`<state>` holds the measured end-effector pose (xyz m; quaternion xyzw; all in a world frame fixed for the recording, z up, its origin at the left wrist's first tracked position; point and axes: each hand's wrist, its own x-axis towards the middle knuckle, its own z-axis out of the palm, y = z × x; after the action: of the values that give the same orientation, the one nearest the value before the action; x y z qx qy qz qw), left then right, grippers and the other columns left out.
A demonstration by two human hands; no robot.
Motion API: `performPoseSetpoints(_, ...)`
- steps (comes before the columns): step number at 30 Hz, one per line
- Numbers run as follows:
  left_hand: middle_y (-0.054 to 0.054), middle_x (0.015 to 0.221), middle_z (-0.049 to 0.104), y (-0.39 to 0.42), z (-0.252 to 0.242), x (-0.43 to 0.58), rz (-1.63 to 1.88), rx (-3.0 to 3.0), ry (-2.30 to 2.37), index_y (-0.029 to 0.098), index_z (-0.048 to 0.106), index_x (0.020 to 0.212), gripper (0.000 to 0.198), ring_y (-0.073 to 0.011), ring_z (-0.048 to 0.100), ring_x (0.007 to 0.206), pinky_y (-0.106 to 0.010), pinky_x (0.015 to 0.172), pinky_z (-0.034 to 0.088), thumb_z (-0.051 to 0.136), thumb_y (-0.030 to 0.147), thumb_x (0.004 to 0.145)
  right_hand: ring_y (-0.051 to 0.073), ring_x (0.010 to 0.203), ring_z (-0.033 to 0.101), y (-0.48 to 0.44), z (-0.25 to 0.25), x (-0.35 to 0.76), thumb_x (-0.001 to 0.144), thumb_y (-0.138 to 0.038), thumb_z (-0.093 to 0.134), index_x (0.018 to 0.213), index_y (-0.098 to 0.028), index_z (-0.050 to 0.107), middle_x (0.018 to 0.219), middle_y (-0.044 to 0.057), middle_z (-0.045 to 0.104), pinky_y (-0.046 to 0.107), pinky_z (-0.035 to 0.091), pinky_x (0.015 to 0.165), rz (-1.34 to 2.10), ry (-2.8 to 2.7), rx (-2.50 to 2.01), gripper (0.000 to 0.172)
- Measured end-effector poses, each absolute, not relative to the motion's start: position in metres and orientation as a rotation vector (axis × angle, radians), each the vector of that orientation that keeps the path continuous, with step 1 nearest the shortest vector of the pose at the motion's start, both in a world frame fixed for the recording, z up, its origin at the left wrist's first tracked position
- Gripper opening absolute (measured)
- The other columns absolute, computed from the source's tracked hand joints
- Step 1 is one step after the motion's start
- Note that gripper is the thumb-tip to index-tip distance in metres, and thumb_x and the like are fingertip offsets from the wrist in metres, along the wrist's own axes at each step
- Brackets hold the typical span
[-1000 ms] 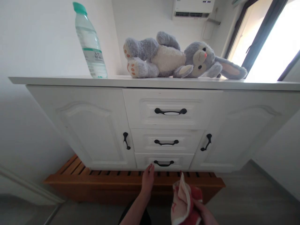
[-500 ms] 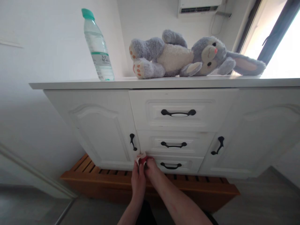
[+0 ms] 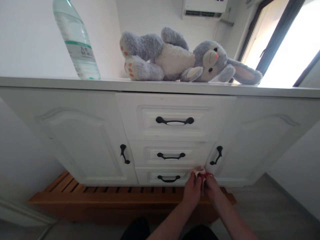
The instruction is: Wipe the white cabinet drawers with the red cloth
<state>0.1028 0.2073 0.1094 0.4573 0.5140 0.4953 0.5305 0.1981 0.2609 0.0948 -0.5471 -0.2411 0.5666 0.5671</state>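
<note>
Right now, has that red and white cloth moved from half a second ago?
Yes, to the right: the cloth was left of the bottom drawer handle then, and is right of it now.

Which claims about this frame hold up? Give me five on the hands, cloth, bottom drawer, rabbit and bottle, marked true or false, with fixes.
1. The left hand and right hand both hold the cloth. True.
2. The bottom drawer is shut. True.
3. The cloth is at the bottom drawer's left end. False: it is at the right end.
4. The rabbit and bottle are both on the cabinet. True.
5. The bottle is right of the rabbit. False: it is left.
</note>
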Motion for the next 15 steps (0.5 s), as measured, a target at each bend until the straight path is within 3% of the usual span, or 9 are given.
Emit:
performPoseSetpoints(5, -0.019, 0.105, 0.079, 0.21, 0.062, 0.098, 1.134, 0.918, 1.212, 0.012, 0.076, 0.1, 0.064, -0.035, 0.071, 0.104, -0.047, 0.097, 0.052, 0.066, 0.067, 0.069, 0.015, 0.042, 0.052, 0.252, 0.058, 0.183, 0.053, -0.018, 0.062, 0.059, -0.023, 0.045, 0.046, -0.001, 0.053, 0.028, 0.045, 0.043, 1.326, -0.407, -1.356, 0.018)
performPoseSetpoints(8, -0.017, 0.085, 0.08, 0.204, 0.042, 0.082, 1.141, 0.789, 1.229, 0.012, 0.077, 0.086, 0.069, -0.0318, 0.074, 0.085, -0.046, 0.082, 0.057, 0.067, 0.075, 0.06, 0.013, 0.038, 0.047, 0.244, 0.041, 0.159, 0.054, -0.023, 0.067, 0.06, -0.024, 0.042, 0.043, -0.004, 0.048, 0.026, 0.041, 0.04, 1.357, -0.372, -1.373, 0.025)
performPoseSetpoints(11, -0.012, 0.076, 0.078, 0.195, 0.035, 0.046, 1.198, 0.689, 1.289, 0.013, 0.076, 0.078, 0.064, -0.0274, 0.073, 0.075, -0.041, 0.073, 0.058, 0.073, 0.073, 0.055, 0.014, 0.039, 0.049, 0.237, 0.032, 0.117, 0.056, -0.028, 0.07, 0.061, -0.024, 0.04, 0.043, -0.005, 0.046, 0.027, 0.042, 0.042, 1.452, -0.381, -1.34, 0.031)
performPoseSetpoints(15, -0.009, 0.07, 0.077, 0.176, 0.034, -0.034, 1.295, 0.584, 1.422, 0.016, 0.075, 0.071, 0.056, -0.0279, 0.073, 0.073, -0.038, 0.068, 0.058, 0.078, 0.068, 0.05, 0.017, 0.042, 0.053, 0.225, 0.027, 0.029, 0.059, -0.034, 0.07, 0.06, -0.025, 0.036, 0.043, -0.005, 0.044, 0.029, 0.044, 0.044, 1.637, -0.425, -1.234, 0.035)
